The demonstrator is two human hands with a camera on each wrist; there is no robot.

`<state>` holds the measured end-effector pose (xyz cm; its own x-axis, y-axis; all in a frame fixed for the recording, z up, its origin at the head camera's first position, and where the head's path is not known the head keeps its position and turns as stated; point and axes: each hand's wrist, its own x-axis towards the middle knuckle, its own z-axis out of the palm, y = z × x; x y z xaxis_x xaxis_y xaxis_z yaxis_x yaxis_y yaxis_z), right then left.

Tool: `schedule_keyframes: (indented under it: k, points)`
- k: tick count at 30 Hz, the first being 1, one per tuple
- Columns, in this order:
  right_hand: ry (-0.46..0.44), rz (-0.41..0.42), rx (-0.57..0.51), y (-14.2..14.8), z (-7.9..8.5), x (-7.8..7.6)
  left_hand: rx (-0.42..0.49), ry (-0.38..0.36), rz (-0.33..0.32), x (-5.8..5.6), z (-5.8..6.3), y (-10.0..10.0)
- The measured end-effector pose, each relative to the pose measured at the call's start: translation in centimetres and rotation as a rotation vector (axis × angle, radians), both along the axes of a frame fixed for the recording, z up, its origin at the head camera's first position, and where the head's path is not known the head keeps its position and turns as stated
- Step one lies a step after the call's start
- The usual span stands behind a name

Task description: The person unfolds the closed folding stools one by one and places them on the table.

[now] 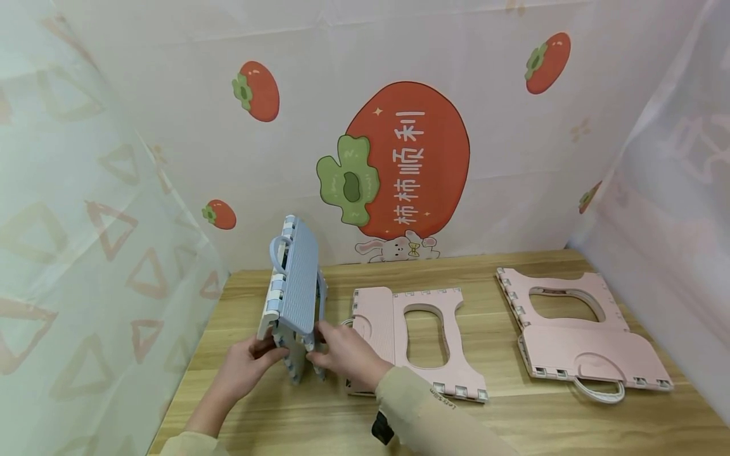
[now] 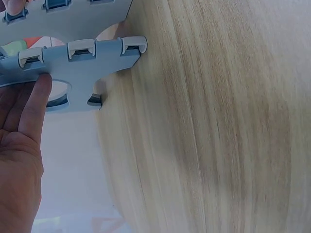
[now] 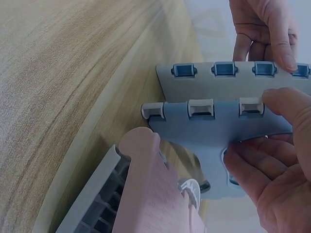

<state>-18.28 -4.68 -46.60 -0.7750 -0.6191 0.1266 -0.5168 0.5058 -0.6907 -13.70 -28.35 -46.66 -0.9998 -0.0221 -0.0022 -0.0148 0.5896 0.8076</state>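
A blue and white folding step stool [image 1: 300,275] stands tilted on the table, partly folded, its round carry loop on the left side. My left hand [image 1: 248,370] grips the lower left panel of the stool, and in the left wrist view its fingers [image 2: 35,107] lie against the blue plastic. On the other side, my right hand [image 1: 350,351] holds the right panel. The right wrist view shows that hand's thumb on the hinged edge and its fingers at the cut-out. Between the two panels a gap shows.
Just right of the blue stool, a pink folding stool [image 1: 373,316] lies flat, partly under my right forearm. Another pink folding stool [image 1: 593,354] lies at the far right. The wooden table [image 1: 274,421] meets patterned cloth walls [image 1: 485,209] at the back and sides.
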Motion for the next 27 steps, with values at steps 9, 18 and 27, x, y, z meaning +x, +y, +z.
schedule_keyframes:
  k: [9,18,27]
  points:
    - [0.008,-0.004,0.004,-0.1,0.0,0.0,-0.011,-0.001,0.004,0.2,0.0,-0.5]
    - [0.012,-0.002,0.004,0.0,0.1,0.0,-0.027,-0.016,0.006,0.3,0.2,-0.8]
    - [0.035,-0.004,0.009,0.1,0.2,0.1,-0.025,0.001,0.008,0.5,0.2,-1.2]
